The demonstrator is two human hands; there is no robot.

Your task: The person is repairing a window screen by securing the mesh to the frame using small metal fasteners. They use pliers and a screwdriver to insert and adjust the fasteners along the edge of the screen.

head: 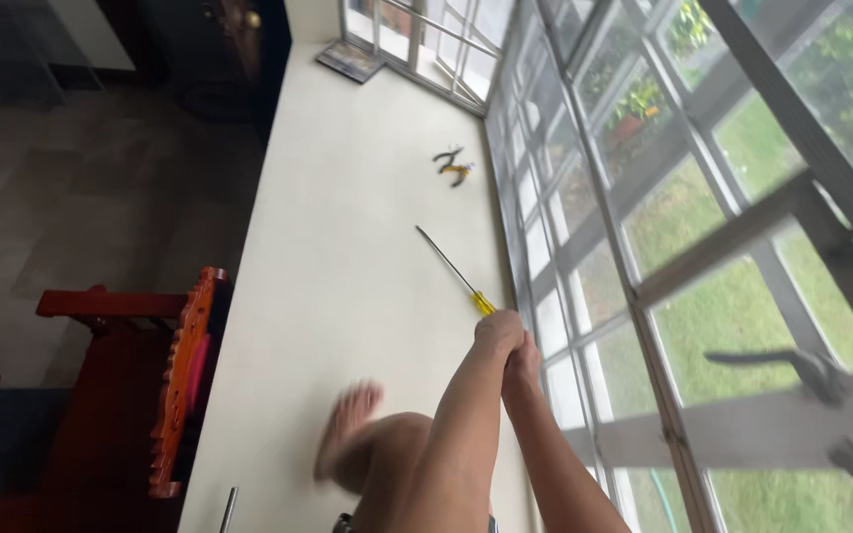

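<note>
Both hands, left hand [499, 334] and right hand [523, 357], clasp together around the yellow handle of a long screwdriver [451, 268], whose shaft points up and away from them over the ledge [348, 197], towards pliers [453, 166] well beyond

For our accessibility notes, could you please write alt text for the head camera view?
Two bare hands clasp the yellow handle of a long thin-shafted screwdriver above a pale cream window ledge. Yellow-handled pliers lie further along, beside the grey-framed windows; a carved red wooden chair stands left.
</note>
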